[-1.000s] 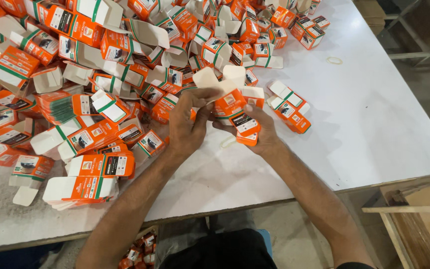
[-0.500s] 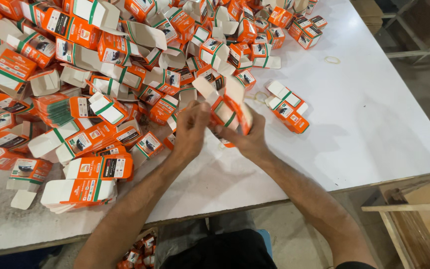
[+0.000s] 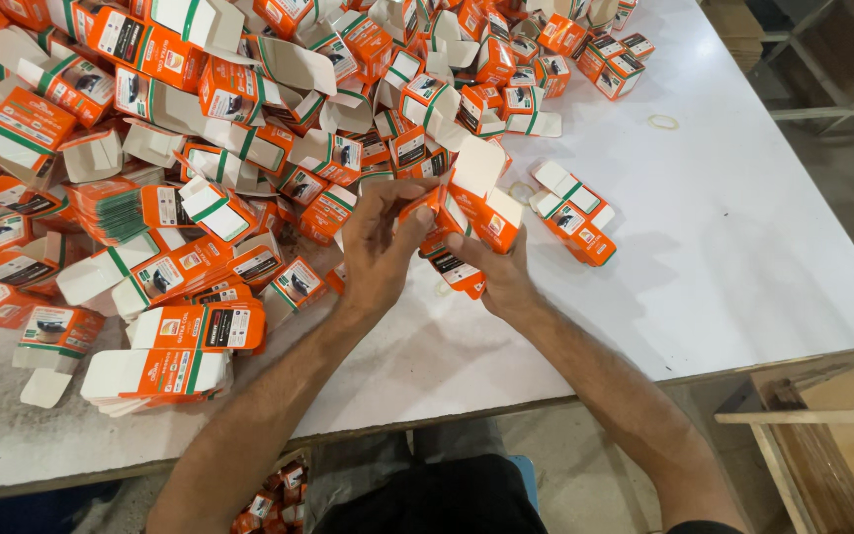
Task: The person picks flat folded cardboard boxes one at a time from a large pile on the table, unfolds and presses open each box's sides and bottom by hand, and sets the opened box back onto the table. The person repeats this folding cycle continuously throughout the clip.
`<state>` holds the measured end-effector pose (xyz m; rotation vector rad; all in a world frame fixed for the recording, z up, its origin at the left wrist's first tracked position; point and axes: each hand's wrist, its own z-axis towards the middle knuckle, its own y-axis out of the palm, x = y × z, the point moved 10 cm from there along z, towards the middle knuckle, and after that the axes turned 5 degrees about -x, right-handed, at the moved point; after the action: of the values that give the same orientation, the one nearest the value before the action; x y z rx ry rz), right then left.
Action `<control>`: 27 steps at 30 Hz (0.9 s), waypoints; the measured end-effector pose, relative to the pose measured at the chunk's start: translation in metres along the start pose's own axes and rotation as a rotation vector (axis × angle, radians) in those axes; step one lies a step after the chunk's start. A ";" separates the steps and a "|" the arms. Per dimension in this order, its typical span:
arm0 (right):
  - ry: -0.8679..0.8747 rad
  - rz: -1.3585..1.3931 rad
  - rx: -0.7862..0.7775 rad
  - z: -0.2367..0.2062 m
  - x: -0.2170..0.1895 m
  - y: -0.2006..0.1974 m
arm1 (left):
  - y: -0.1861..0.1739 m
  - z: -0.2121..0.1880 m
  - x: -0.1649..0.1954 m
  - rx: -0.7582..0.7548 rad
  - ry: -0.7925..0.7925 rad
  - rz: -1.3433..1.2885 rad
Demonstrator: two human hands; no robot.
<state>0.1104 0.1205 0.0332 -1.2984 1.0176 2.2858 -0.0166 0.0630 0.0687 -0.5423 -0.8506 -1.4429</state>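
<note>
Head view: left hand (image 3: 380, 259) and right hand (image 3: 499, 277) both grip one orange box (image 3: 467, 213), flap open, mid-table (image 3: 743, 247); box pile (image 3: 200, 148) toward far-left corner.

Head-worn camera, looking steeply down, close over white table (image 3: 743, 247)
</note>
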 end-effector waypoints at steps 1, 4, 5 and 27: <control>0.013 -0.022 -0.010 0.000 0.001 0.001 | -0.005 -0.001 -0.007 0.036 -0.038 -0.049; 0.030 -0.042 -0.025 -0.002 0.003 0.003 | -0.014 -0.003 -0.020 0.096 -0.122 -0.106; 0.019 -0.022 -0.020 -0.002 0.002 0.002 | -0.012 -0.005 -0.021 0.085 -0.128 -0.069; 0.096 -0.136 -0.113 -0.002 0.016 -0.001 | 0.018 0.006 0.053 -0.088 0.306 0.731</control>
<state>0.1036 0.1183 0.0190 -1.4873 0.8121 2.2253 -0.0037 0.0360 0.1164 -0.5978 -0.2873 -0.8546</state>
